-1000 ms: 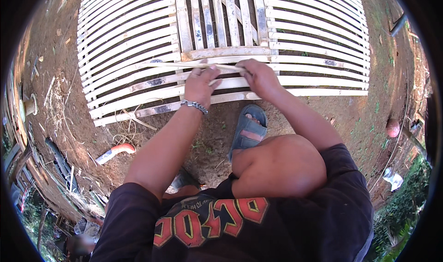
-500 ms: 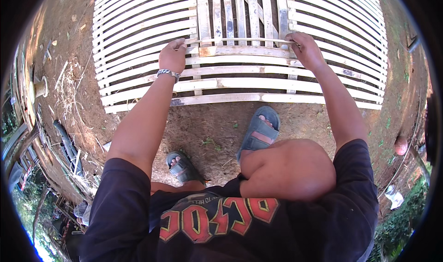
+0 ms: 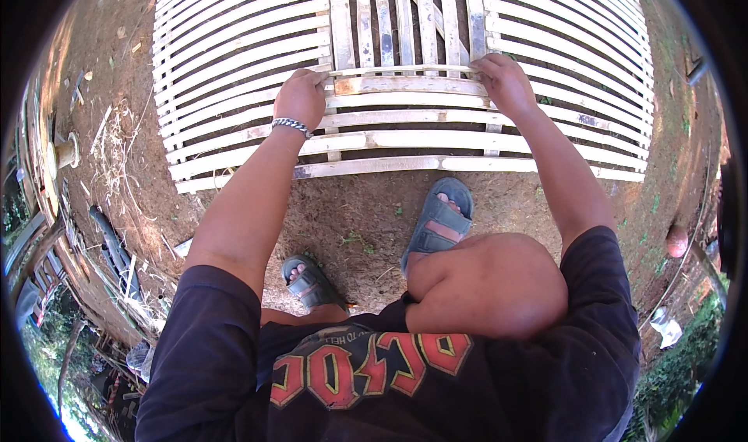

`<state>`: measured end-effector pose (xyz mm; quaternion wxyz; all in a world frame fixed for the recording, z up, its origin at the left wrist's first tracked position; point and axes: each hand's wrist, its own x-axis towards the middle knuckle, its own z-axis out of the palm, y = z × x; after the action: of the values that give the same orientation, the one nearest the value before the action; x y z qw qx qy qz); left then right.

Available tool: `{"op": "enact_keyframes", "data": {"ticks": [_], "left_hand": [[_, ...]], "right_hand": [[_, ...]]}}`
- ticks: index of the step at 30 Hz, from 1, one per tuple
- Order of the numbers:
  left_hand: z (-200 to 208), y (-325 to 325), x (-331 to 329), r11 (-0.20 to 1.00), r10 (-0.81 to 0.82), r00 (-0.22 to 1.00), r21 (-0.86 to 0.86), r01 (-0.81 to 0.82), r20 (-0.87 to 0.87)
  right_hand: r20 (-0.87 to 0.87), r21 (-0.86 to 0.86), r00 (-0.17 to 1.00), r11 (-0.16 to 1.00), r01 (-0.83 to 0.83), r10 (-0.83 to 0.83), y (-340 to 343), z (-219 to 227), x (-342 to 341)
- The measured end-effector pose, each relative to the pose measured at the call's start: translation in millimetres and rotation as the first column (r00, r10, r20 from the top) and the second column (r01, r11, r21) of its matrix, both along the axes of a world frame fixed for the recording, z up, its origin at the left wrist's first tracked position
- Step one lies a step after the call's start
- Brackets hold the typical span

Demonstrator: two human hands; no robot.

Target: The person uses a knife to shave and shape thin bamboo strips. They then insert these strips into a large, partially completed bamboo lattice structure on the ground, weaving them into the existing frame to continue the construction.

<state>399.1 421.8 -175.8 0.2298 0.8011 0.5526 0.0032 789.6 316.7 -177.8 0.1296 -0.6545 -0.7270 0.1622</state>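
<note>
A thin pale bamboo strip [image 3: 401, 69] stretches sideways between my two hands. My left hand [image 3: 301, 98], with a chain bracelet at the wrist, is closed on its left end. The right end is pinched in my right hand [image 3: 505, 86]. Beneath the hands lies a large panel of pale bamboo slats [image 3: 421, 163]. The strip runs across the upright slats [image 3: 405, 33] of its middle section, just beyond a brown-stained crosswise slat [image 3: 405, 86]. I cannot tell whether the strip rests on the panel.
My sandalled feet, one in a grey sandal [image 3: 441, 222], stand on bare soil at the panel's near edge. Dark pipe-like pieces [image 3: 117, 251] and dry scraps [image 3: 121, 150] lie at left. A reddish round object [image 3: 676, 241] and a white scrap [image 3: 666, 328] lie at right.
My hands have drawn slightly closer together along the strip. The right one shifted left and the left one a little right. The panel appears almost unmoved.
</note>
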Motion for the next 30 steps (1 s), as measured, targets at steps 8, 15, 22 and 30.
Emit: {"op": "enact_keyframes", "data": {"ticks": [8,15,22,30], "left_hand": [[8.5,10.9,-4.2,0.996,-0.088,0.994,-0.034,0.085,-0.07],[16.8,14.1,-1.2,0.991,-0.118,0.98,-0.073,0.108,-0.161],[7.4,15.4,-9.5,0.983,-0.182,0.976,-0.03,0.18,-0.121],[3.9,6.2,-16.4,0.984,-0.178,0.982,0.005,0.179,-0.067]], "right_hand": [[0.168,0.102,0.984,0.991,-0.081,0.063,-4.3,-6.8,-0.4],[0.17,0.035,0.981,0.995,-0.097,0.09,4.2,2.1,-7.3],[-0.008,0.075,0.985,0.983,-0.17,0.171,22.9,-9.6,-42.8],[-0.12,0.032,0.979,0.986,-0.163,0.165,43.1,-25.7,-114.9]]}}
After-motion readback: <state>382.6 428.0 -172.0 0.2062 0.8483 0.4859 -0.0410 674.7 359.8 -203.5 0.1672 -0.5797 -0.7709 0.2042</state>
